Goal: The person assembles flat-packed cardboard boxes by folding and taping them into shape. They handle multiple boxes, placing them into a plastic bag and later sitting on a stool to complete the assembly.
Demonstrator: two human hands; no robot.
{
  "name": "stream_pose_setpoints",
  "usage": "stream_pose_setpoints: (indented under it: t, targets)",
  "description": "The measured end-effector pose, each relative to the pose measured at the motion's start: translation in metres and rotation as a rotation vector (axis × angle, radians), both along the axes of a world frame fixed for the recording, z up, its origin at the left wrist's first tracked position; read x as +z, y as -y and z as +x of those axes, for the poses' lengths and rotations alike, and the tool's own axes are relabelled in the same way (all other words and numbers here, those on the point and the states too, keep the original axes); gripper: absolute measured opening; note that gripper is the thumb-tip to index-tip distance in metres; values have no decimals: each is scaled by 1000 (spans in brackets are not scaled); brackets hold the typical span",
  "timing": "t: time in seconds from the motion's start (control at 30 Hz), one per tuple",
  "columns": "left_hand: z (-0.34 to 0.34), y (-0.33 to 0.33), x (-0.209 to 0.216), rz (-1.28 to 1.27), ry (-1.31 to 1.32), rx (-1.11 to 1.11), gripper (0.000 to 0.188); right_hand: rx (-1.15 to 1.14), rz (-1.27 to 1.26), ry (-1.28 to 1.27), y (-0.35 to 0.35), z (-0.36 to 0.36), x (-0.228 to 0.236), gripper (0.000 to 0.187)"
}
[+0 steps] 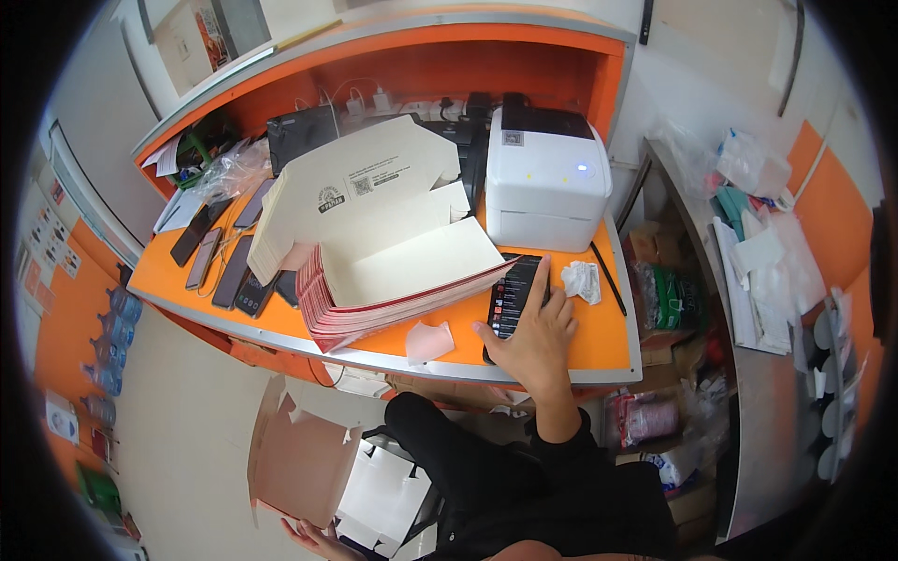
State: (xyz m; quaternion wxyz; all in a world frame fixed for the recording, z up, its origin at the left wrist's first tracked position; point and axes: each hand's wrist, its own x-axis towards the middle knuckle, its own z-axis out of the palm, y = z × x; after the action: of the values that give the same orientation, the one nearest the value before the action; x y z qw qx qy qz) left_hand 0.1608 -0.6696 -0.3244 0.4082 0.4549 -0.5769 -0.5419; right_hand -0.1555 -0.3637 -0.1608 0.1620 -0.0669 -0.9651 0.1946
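My right hand lies over a black phone at the front of the orange counter. Its index finger is stretched out over the lit screen, with the thumb spread at the near left edge. Low in the picture, my left hand is partly cut off, its fingers at the lower edge of an open cardboard box. That box is brown on one panel and white inside, and sits by my lap. Left of the phone lies a stack of flat, nested white carton blanks with red edges.
A white label printer stands behind the phone. Crumpled white paper and a black pen-like stick lie at right, a pink paper scrap in front. Several more phones rest at left. A metal-topped bench stands right.
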Motion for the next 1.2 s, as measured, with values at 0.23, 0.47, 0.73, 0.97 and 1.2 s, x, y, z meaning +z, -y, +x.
stream_pose_setpoints:
  t: [0.23,0.47,0.73,0.97,1.2]
  targets:
    - [49,65,-63,-680,403,-340,66,51,-77,-29,-6,-4,-1,111]
    - [-1,-5,31,-114,29,-82,65,31,-43,-48,-7,-4,-2,109]
    - [30,14,11,152,-167,-93,44,29,-35,-1,-8,-4,0,109]
    - [15,3,35,221,-160,94,36,81,-105,-105,-17,0,-5,98]
    - [6,-18,77,-7,23,113,43,597,-924,-699,19,35,17,18]
